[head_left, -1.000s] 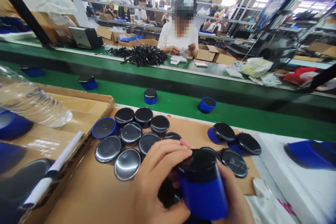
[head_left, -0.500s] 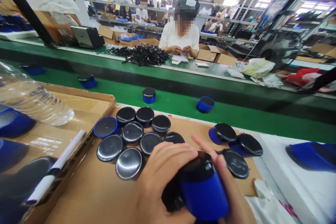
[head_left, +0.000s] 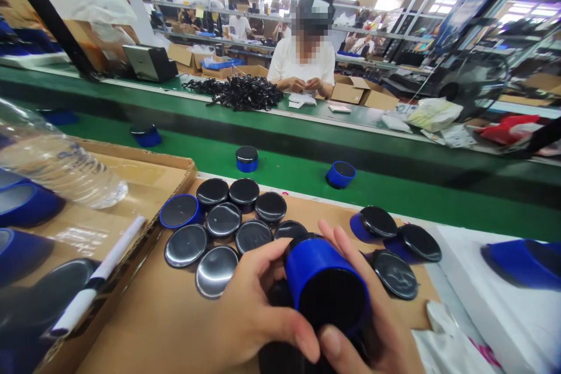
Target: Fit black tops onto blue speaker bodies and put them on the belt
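Note:
A blue cylinder with black ends (head_left: pixel 322 269) is held between my two hands near the bottom centre, its dark round end tilted toward me. My left hand (head_left: pixel 258 310) curls around its left side, thumb at the lower edge. Along the right side lies my right hand (head_left: pixel 377 310), its thumb under the near end. Another dark piece shows partly beneath the cylinder; the hands hide much of it. Several black-topped round pieces (head_left: pixel 223 219) stand left of my hands on brown cardboard (head_left: pixel 162 315), and a few more (head_left: pixel 394 273) on the right.
An open carton (head_left: pixel 184 175) on the left holds blue pieces, a clear bottle (head_left: pixel 87 172) and a marker (head_left: pixel 100 274) on its edge. Blue-and-black pieces stand on the green belt (head_left: pixel 289 166). White foam (head_left: pixel 477 280) lies right. A person (head_left: pixel 302 58) sits opposite by black straps (head_left: pixel 249 92).
The cylinder has been turned so its dark end now faces me. Both thumbs have come round to its near end. Pieces on the green belt have shifted slightly left.

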